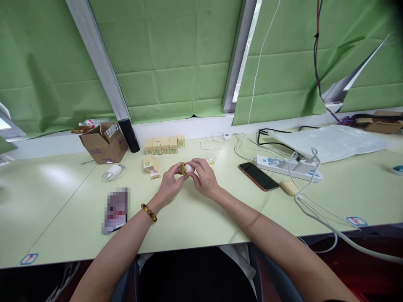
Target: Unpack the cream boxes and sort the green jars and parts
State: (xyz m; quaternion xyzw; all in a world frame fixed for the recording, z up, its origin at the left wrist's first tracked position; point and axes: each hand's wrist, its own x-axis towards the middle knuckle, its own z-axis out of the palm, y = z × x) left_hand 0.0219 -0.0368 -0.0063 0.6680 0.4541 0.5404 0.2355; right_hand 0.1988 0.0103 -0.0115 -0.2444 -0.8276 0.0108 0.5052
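A small rounded object [189, 168], white with a yellow-green end, is held between my two hands above the middle of the table; I cannot make out its kind. My left hand [171, 181], with a beaded bracelet on the wrist, pinches the yellow-green end. The fingers of my right hand [204, 178] are closed round the white end. Left of my hands lies an opened small cardboard box [151, 165] with a green label. Just beyond my right hand is a small clear plastic piece [211, 160] with something yellow in it.
Several small tan boxes [165, 145] stand in a row at the back. A larger cardboard box [103, 144] and a black cylinder [129, 135] are at left, near a charger [113, 172]. At right lie a phone [258, 176], a power strip [288, 167] and loose cables.
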